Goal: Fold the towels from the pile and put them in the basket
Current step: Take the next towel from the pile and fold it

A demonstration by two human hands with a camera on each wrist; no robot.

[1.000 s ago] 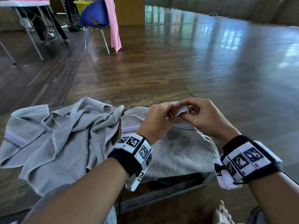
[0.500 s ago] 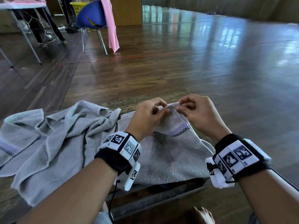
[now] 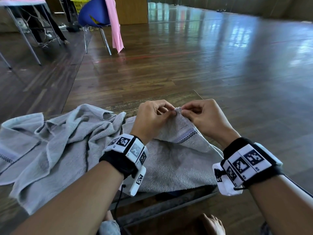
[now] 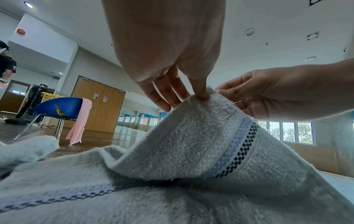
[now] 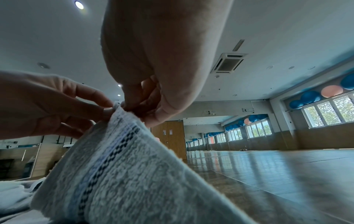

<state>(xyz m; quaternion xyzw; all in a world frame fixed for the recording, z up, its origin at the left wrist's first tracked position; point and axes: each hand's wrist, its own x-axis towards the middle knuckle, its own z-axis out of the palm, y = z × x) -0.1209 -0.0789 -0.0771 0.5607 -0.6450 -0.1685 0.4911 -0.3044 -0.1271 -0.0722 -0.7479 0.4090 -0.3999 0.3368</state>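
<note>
A grey towel (image 3: pixel 172 165) with a blue and black checked stripe lies in front of me on a low wooden table (image 3: pixel 152 102). Its far corner is lifted into a peak. My left hand (image 3: pixel 152 116) and my right hand (image 3: pixel 201 116) both pinch that corner (image 3: pixel 178 109) between thumb and fingertips, side by side. The left wrist view shows the left hand (image 4: pixel 201 94) on the raised towel (image 4: pixel 201 144), and the right wrist view shows the right hand (image 5: pixel 130 107) on the same towel (image 5: pixel 122 174). A crumpled pile of grey towels (image 3: pixel 50 146) lies to the left. A yellow basket (image 3: pixel 79 5) stands far back.
A blue chair (image 3: pixel 94 16) with a pink cloth (image 3: pixel 116 26) draped over it stands behind the table on the wooden floor. At the far left is a white table (image 3: pixel 22 4), with a person's legs (image 3: pixel 55 28) beside it. My bare feet (image 3: pixel 211 224) show below the table edge.
Both hands have lifted the towel's far corner higher off the table, drawing it into a taller peak. The grip has narrowed to fingertip pinches at the very tip.
</note>
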